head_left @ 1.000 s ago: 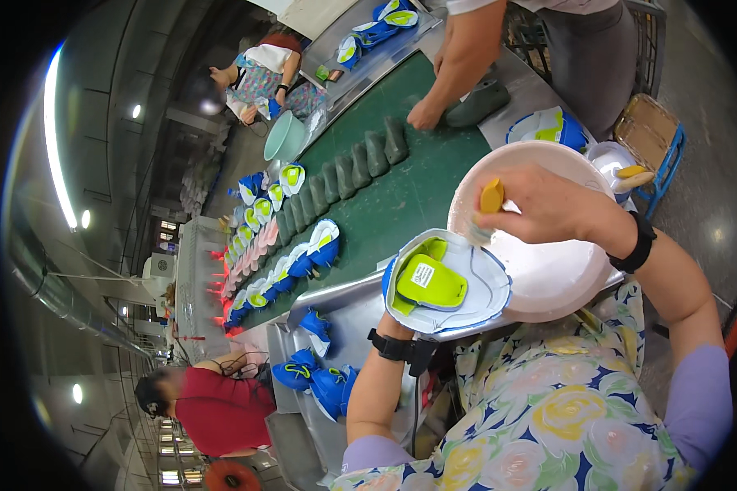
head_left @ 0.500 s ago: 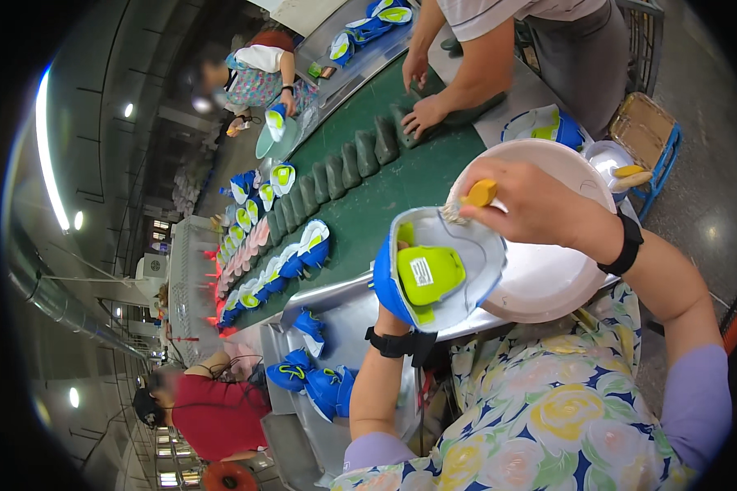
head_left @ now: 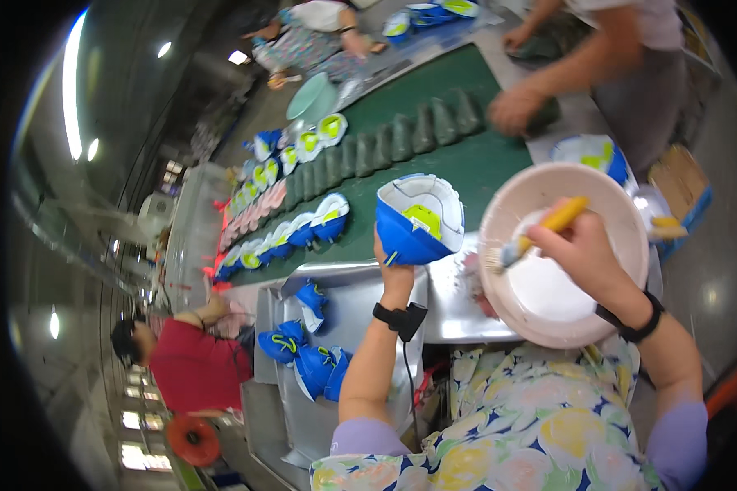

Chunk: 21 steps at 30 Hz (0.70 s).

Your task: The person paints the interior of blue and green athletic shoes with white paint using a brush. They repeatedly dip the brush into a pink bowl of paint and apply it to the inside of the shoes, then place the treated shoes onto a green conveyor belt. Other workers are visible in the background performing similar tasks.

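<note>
A blue shoe upper [head_left: 405, 237] with a white lining and a lime-green piece inside is held up in my left hand [head_left: 388, 260], its opening facing me. The fingers are mostly hidden behind it. My right hand [head_left: 580, 252] grips a brush [head_left: 558, 219] with a yellow handle and pale bristles. The bristle end is over the left inner side of a pale pink basin [head_left: 499, 307], with white showing in the bottom; whether the bristles touch it I cannot tell.
A green conveyor belt [head_left: 458, 82] carries dark shoe lasts [head_left: 401, 139] and a row of blue uppers [head_left: 303, 233]. More uppers lie in a metal tray [head_left: 368, 360] at my left. Across the belt, a co-worker's hand [head_left: 520, 110] is at the lasts. Another person [head_left: 192, 360] wears red.
The brush has left the upper's rim and moved down to the basin. My left hand has drawn the upper away from the basin and turned it. The whole view has shifted.
</note>
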Each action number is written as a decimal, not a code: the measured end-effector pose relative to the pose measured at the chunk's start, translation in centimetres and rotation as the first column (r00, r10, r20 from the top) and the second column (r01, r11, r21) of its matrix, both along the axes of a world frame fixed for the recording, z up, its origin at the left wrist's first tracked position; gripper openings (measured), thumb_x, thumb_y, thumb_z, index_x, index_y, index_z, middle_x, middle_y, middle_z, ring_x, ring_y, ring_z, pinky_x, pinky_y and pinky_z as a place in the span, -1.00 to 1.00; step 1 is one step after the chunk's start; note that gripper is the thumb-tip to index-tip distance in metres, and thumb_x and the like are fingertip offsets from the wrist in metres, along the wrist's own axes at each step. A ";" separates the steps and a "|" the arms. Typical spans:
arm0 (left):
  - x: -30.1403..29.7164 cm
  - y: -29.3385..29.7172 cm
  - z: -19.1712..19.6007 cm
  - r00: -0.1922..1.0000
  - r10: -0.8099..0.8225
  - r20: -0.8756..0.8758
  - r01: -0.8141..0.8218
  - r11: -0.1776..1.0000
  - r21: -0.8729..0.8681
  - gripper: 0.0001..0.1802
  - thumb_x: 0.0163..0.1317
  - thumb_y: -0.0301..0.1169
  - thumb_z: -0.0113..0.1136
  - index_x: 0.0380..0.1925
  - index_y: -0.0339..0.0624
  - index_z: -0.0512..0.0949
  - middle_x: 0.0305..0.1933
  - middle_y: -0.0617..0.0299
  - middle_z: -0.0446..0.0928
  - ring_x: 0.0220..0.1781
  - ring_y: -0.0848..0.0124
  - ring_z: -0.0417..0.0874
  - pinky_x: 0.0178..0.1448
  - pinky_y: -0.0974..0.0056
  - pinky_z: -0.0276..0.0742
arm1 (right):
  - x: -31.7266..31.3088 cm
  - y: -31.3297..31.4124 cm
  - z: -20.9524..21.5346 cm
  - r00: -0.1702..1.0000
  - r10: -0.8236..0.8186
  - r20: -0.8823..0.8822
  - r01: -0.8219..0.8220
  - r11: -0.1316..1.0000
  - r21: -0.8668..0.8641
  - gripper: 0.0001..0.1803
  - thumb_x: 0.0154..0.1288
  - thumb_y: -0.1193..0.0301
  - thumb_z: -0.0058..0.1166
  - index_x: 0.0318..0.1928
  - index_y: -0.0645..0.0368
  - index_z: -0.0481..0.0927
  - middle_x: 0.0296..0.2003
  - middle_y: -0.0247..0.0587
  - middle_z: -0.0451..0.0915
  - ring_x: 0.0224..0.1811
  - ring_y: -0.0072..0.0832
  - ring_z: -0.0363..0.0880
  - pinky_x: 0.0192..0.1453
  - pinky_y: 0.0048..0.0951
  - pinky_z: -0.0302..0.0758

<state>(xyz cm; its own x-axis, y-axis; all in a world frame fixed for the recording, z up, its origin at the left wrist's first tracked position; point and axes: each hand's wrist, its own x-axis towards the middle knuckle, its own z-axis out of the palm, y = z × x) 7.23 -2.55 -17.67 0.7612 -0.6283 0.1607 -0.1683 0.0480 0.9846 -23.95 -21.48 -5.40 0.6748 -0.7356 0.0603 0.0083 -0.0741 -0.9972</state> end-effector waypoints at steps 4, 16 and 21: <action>10.3 1.1 -1.3 0.941 0.060 -0.332 -0.042 0.997 0.062 -0.50 0.40 -0.59 0.01 0.32 -0.03 0.30 0.15 0.14 0.57 0.05 0.24 0.68 -0.07 0.13 0.75 | -1.5 -1.9 -0.1 0.999 -0.035 0.016 0.034 0.996 0.081 -0.86 0.28 0.50 0.24 -0.30 0.28 0.53 -0.40 -0.30 0.59 -0.39 -0.62 0.60 -0.32 -0.57 0.57; 27.5 3.7 -7.5 0.487 0.526 0.698 -0.841 0.497 0.213 -0.45 0.13 -0.60 0.07 0.21 -0.26 0.46 0.14 -0.16 0.50 0.10 -0.05 0.54 0.23 -0.03 0.44 | -1.5 -3.9 -4.8 0.952 0.062 -0.300 -0.045 0.997 0.064 -0.89 0.32 0.51 0.17 -0.27 0.26 0.50 -0.40 -0.27 0.48 -0.44 -0.58 0.52 -0.31 -0.57 0.50; 22.7 17.5 0.2 0.243 0.173 0.955 -0.928 0.328 0.177 -0.27 0.01 -0.44 0.26 0.28 -0.22 0.37 0.24 -0.22 0.45 0.38 -0.18 0.34 0.46 -0.06 0.25 | -1.0 -6.3 -7.0 0.900 0.040 -0.434 -0.036 0.999 0.018 -0.82 0.33 0.42 0.24 -0.23 0.29 0.56 -0.37 -0.27 0.55 -0.41 -0.57 0.56 -0.34 -0.54 0.48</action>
<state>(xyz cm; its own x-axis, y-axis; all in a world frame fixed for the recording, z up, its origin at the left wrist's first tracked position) 29.91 15.00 -17.49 0.7224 -0.2238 0.6542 -0.3638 -0.9276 0.0844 -24.95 -27.82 -12.37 0.6599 -0.7078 -0.2521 -0.4235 -0.0732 -0.9029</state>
